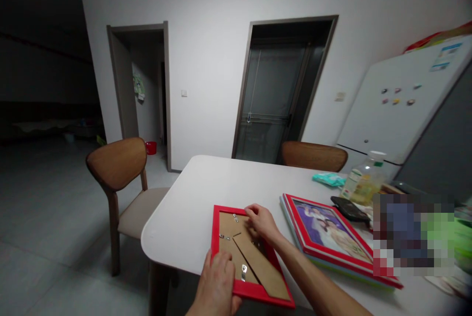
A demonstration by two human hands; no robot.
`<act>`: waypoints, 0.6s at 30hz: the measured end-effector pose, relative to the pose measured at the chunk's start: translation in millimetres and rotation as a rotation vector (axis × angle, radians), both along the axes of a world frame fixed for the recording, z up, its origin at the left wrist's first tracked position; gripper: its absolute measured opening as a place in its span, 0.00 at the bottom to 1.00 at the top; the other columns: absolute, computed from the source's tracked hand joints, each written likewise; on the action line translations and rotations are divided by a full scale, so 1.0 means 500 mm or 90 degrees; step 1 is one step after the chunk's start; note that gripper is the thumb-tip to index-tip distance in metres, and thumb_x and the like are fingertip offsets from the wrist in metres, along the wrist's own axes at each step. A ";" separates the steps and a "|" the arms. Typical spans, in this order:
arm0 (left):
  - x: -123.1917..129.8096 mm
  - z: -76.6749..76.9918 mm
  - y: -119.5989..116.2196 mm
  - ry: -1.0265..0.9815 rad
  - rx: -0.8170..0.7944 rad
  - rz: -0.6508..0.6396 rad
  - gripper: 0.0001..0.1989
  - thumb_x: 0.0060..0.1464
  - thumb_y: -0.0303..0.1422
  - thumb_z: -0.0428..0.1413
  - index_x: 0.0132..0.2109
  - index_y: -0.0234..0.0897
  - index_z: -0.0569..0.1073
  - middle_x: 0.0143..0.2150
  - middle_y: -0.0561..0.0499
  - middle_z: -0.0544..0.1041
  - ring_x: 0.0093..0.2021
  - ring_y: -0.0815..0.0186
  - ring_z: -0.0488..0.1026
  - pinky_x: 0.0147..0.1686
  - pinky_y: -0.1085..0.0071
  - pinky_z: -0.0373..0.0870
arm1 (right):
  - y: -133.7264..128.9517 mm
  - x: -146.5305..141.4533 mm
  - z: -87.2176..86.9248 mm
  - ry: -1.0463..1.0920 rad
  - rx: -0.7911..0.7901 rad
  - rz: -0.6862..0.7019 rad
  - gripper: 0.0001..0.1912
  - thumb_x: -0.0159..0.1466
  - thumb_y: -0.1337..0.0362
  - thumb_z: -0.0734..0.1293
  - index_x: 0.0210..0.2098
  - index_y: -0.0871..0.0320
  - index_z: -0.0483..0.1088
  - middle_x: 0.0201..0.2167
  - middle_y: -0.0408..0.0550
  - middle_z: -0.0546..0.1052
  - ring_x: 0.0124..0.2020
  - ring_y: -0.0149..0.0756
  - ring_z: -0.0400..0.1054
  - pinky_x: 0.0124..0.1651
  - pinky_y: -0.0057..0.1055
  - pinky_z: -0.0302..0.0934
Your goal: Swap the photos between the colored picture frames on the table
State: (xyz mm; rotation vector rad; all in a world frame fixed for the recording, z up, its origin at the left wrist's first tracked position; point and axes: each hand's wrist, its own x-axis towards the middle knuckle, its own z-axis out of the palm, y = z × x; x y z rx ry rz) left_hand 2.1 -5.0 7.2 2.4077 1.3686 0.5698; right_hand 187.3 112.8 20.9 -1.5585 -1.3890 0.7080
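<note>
A red picture frame [254,288] lies face down at the near edge of the white table, its brown backing board [225,252] and stand leg [260,267] facing up. Small metal clips [244,271] sit along the inner edges of the rim. My left hand [217,276] is closed around the frame's near left corner, thumb side over the rim. At the far right corner, my right hand [261,222] is bent over the rim, its fingers curled against the edge and backing. It partly hides that side of the frame.
Stacked frames, the top one a red-rimmed photo frame [332,232], lie to the right. Behind them are a black phone [350,209], a clear bottle [365,183] and a turquoise packet [329,179]. Wooden chairs [120,163] stand left and beyond the white table [221,178].
</note>
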 end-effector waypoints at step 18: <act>0.132 0.172 -0.020 -0.807 -0.159 -0.037 0.26 0.40 0.33 0.55 0.46 0.40 0.54 0.56 0.44 0.59 0.53 0.61 0.61 0.49 0.67 0.60 | -0.216 -0.045 0.067 0.846 0.019 0.072 0.11 0.51 0.57 0.63 0.28 0.58 0.69 0.23 0.43 0.75 0.29 0.32 0.69 0.32 0.27 0.63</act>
